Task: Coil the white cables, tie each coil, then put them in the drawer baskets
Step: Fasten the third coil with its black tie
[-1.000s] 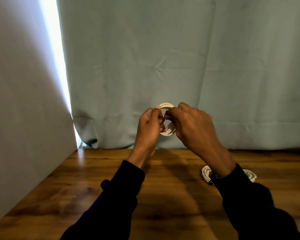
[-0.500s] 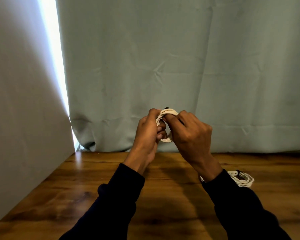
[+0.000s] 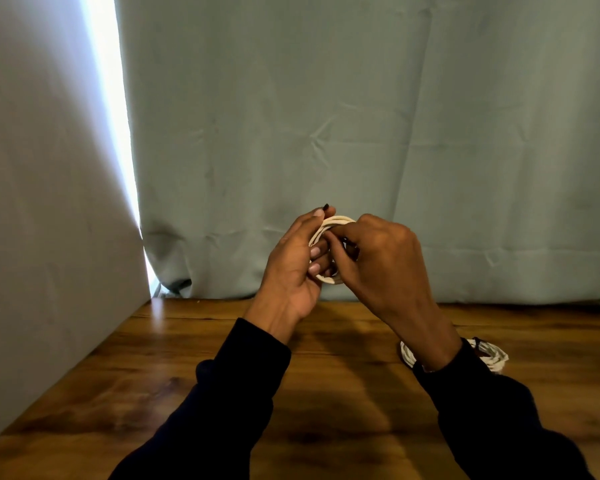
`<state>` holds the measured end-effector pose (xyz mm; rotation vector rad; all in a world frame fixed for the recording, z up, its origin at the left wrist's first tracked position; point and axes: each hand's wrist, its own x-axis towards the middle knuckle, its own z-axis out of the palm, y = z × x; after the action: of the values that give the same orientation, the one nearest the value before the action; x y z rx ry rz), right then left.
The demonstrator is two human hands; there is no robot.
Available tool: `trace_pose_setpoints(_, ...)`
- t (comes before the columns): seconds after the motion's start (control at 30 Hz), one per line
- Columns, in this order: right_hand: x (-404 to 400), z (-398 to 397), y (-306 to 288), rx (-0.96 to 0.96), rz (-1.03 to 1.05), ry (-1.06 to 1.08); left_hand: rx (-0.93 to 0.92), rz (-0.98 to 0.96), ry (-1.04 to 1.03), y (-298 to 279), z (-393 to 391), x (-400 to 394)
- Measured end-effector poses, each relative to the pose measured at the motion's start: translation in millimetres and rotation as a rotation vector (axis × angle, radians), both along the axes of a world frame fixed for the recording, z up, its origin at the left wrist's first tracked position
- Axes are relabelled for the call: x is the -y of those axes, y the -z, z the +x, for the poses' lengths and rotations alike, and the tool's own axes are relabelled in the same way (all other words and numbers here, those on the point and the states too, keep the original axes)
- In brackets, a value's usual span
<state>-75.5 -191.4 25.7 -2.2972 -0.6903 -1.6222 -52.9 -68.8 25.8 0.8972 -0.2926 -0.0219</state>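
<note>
We see two hands raised above a wooden table (image 3: pixel 222 393), both curled around a small white cable coil (image 3: pixel 336 223). The left hand (image 3: pixel 295 261) grips its near edge; the right hand (image 3: pixel 378 258) pinches what may be a dark tie, mostly hidden. A second coil (image 3: pixel 496 356), tied, lies on the table behind the right wrist. If either grip slackens, we judge the loops could spring apart.

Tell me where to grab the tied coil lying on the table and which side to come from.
Judging from its pose, take the tied coil by its exposed right rim, coming from above and the right. It lies flat on the wooden table, and the right sleeve hides its left part. Pinch across the bundled strands near the dark tie.
</note>
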Motion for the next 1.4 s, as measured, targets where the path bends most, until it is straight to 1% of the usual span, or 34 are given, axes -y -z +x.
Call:
trace_pose_setpoints(0.07, 1.2, -6.9, -6.1, -0.116, 0.040, -0.018, 0.011, 0.002, -0.027, 2.0, -1.8, 2.3)
trace_pose_setpoints(0.13, 2.8, -17.4, -13.1, -0.216, 0.096, -0.094, 0.012, -0.008, -0.062, 3.2, 0.2, 2.9)
trace_pose_setpoints(0.2, 4.3, -27.9, -20.9, -0.373, 0.222, -0.251, 0.020, -0.006, -0.116, 2.1, 1.8, 2.0)
trace_pose_setpoints(0.27, 6.0, -36.0, -26.0, -0.604, 0.367, -0.466, 0.026, 0.031, -0.173, 0.5, 0.5, 3.4)
trace_pose_setpoints(0.3, 7.0, -38.4, -27.9, -0.702, 0.402, -0.562, 0.035, 0.061, -0.199, -0.5, -2.3, 4.7)
trace_pose_setpoints(0.37, 9.2, -40.3, -29.7, -0.834, 0.387, -0.698, 0.074, 0.092, -0.222, -0.5, -7.1, 6.4)
trace_pose_setpoints(0.43, 10.2, -41.3, -30.7, -0.891, 0.361, -0.772, 0.092, 0.085, -0.244, 0.0, -8.1, 5.9)
trace_pose_setpoints(0.5, 11.5, -42.1, -31.6, -0.886, 0.342, -0.782, 0.081, 0.104, -0.287, 0.5, -5.8, 3.6)
trace_pose_setpoints(0.6, 11.8, -42.5, -31.3, -0.822, 0.309, -0.737, 0.105, 0.127, -0.326, -0.3, -6.9, 1.9)
trace_pose_setpoints(0.7, 10.4, -44.0, -32.0, -0.749, 0.322, -0.739, 0.124, 0.158, -0.374, -1.1, -8.4, 1.4)
trace_pose_setpoints(0.8, 10.1, -46.4, -32.4, -0.690, 0.333, -0.758, 0.098, 0.214, -0.463, 2.4, -2.7, -0.6)
trace_pose_setpoints(0.93, 11.9, -48.6, -32.0, -0.651, 0.351, -0.770, 0.086, 0.218, -0.487, 3.6, 0.2, -3.9)
trace_pose_setpoints(1.07, 14.6, -53.9, -34.4, -0.660, 0.431, -0.882, 0.066, 0.246, -0.509, 3.8, 1.1, -3.7)
trace_pose_setpoints(1.23, 13.2, -57.9, -34.5, -0.651, 0.501, -0.927, 0.067, 0.274, -0.533, 3.6, 2.1, -7.4)
trace_pose_setpoints(1.33, 9.7, -59.9, -34.0, -0.694, 0.622, -0.973, 0.070, 0.270, -0.548, 2.0, 0.1, -6.4)
trace_pose_setpoints(1.4, 6.9, -60.8, -34.2, -0.705, 0.724, -0.960, 0.071, 0.258, -0.551, 0.1, -2.1, -4.9)
